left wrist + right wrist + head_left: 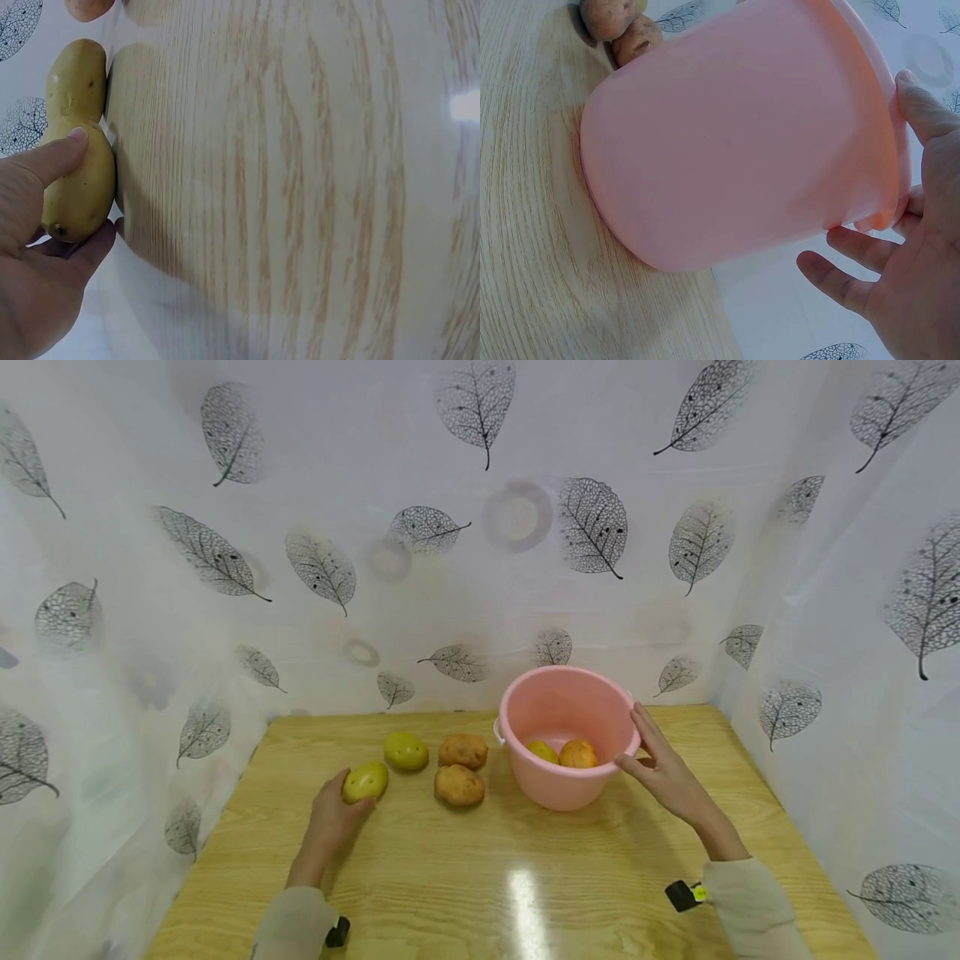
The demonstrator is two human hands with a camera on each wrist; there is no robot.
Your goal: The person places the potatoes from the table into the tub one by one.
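In the head view my left hand [335, 817] holds a yellow-green potato [366, 782] on the table. The left wrist view shows the thumb over its top and the fingers along its side; another yellow-green potato [77, 81] lies against its far end. My right hand [666, 777] rests at the right side of a pink bucket [551, 787], thumb and index finger spread along the rim. In the right wrist view two lower fingers [836, 279] stretch out loosely beneath the rim. Inside the bucket lie a yellow-green potato [542, 751] and a brown potato [579, 754].
Two brown potatoes, one behind [462, 750] and one nearer [459, 785], lie left of the bucket. A white handle end [498, 732] sticks out at the bucket's left rim. Leaf-printed sheeting [480, 610] encloses the wooden table [420, 877] at the back and sides.
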